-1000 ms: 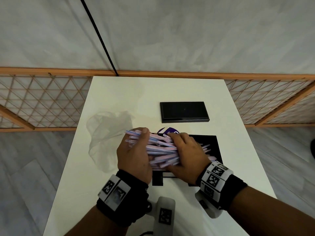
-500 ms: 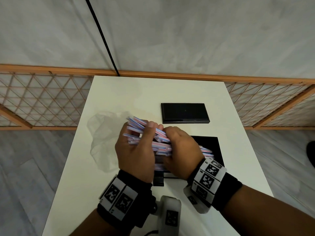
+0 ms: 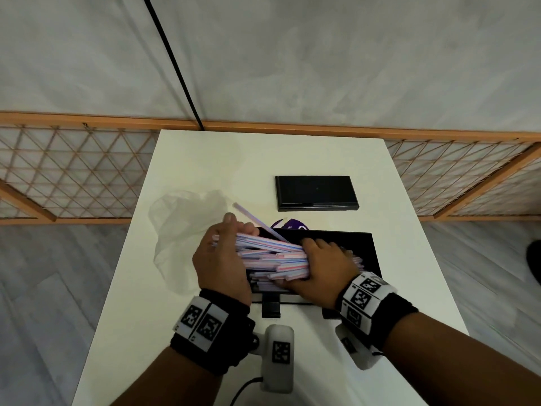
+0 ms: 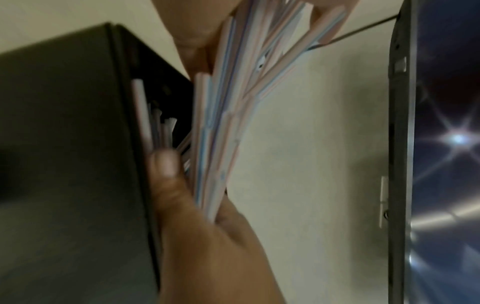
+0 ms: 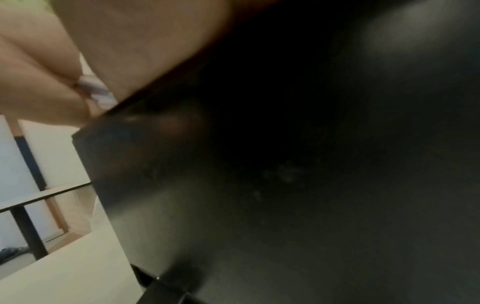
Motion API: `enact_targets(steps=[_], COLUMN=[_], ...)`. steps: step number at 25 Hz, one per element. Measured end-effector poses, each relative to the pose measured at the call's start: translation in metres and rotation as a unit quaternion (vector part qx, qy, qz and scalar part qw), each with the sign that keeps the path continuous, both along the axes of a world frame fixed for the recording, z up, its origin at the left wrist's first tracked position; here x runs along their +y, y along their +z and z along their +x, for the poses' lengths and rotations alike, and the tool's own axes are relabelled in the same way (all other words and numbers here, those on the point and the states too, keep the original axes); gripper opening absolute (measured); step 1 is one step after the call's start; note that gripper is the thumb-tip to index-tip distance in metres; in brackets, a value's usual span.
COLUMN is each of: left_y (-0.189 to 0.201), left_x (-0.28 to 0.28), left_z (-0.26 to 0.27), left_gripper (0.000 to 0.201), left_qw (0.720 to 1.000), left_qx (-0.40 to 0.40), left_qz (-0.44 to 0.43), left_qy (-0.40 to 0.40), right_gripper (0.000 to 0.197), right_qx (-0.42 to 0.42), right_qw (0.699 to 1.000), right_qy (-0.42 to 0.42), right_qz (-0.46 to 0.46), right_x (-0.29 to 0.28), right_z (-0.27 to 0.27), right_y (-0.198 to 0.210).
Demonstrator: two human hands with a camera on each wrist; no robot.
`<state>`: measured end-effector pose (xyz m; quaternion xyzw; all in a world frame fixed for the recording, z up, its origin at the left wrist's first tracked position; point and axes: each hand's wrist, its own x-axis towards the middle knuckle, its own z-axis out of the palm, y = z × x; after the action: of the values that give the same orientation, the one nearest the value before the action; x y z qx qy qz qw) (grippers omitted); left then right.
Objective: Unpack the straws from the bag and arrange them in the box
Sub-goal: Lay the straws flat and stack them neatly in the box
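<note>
A thick bundle of pink, blue and white striped straws [image 3: 272,256] lies across the open black box [image 3: 367,250] at the table's middle. My left hand [image 3: 222,259] grips the bundle's left end, thumb on the near side. My right hand [image 3: 325,265] curls over its right end, inside the box. One loose straw [image 3: 253,219] sticks out toward the back left. The left wrist view shows the straws [image 4: 221,123] fanned beside the box wall [image 4: 64,144], with a few more inside. In the right wrist view, fingers [image 5: 39,92] close over straw ends [image 5: 96,90] at the box's rim [image 5: 259,185].
The emptied clear plastic bag [image 3: 181,227] lies crumpled to the left of the box. A flat black lid [image 3: 316,193] rests behind the box, with a purple item [image 3: 289,225] between them. The white table [image 3: 205,159] has a wooden lattice fence [image 3: 73,177] on both sides.
Both hands have brought the bundle from a raised tilt down flatter onto the box. The right hand has slid right along it. A single straw now pokes out at the back left.
</note>
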<state>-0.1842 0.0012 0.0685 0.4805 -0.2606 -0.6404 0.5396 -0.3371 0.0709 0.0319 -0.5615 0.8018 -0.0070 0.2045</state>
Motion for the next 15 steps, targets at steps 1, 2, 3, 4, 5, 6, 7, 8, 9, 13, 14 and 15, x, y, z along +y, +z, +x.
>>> enact_targets(steps=[1, 2, 3, 4, 5, 6, 7, 8, 9, 13, 14, 15], left_y=[0.000, -0.001, 0.000, 0.000, 0.000, -0.001, -0.003, -0.003, -0.004, 0.004, 0.005, 0.006], left_x=[0.003, 0.005, 0.006, 0.006, 0.007, 0.007, 0.006, 0.007, 0.007, 0.005, 0.004, 0.004], left_z=[-0.003, -0.003, -0.004, -0.005, -0.005, -0.005, -0.006, -0.006, -0.007, -0.008, -0.007, -0.006], left_gripper=[0.017, 0.011, 0.009, 0.015, 0.021, 0.024, 0.026, 0.025, 0.021, 0.017, 0.017, 0.014], left_qw=[1.000, 0.999, 0.997, 0.993, 0.990, 0.989, 0.988, 0.987, 0.986, 0.998, 0.999, 0.999], left_qx=[-0.009, -0.019, -0.033, -0.056, -0.078, -0.094, -0.110, -0.125, -0.131, -0.024, 0.004, 0.010], left_qz=[-0.008, -0.028, -0.054, -0.074, -0.085, -0.089, -0.086, -0.082, -0.080, -0.033, -0.025, -0.031], left_qy=[-0.014, -0.031, -0.050, -0.068, -0.078, -0.078, -0.070, -0.064, -0.060, -0.045, -0.043, -0.039], right_gripper=[0.088, 0.088, 0.089, 0.090, 0.090, 0.089, 0.086, 0.079, 0.068, 0.036, 0.037, 0.040], right_qx=[-0.014, -0.036, -0.058, -0.072, -0.077, -0.076, -0.074, -0.077, -0.086, -0.074, -0.056, -0.037], right_qw=[1.000, 0.999, 0.997, 0.996, 0.996, 0.996, 0.997, 0.997, 0.996, 0.990, 0.991, 0.991], right_qy=[0.002, 0.002, 0.003, 0.001, 0.001, 0.002, 0.007, 0.015, 0.022, 0.045, 0.049, 0.056], right_qz=[-0.009, -0.024, -0.042, -0.052, -0.054, -0.045, -0.034, -0.026, -0.031, -0.111, -0.114, -0.114], right_x=[-0.002, -0.004, -0.006, -0.008, -0.010, -0.011, -0.014, -0.016, -0.017, -0.016, -0.014, -0.011], right_z=[0.002, 0.004, 0.005, 0.006, 0.006, 0.006, 0.008, 0.010, 0.012, 0.013, 0.013, 0.014], right_y=[-0.004, -0.007, -0.009, -0.009, -0.009, -0.007, -0.005, -0.002, 0.001, 0.021, 0.026, 0.029])
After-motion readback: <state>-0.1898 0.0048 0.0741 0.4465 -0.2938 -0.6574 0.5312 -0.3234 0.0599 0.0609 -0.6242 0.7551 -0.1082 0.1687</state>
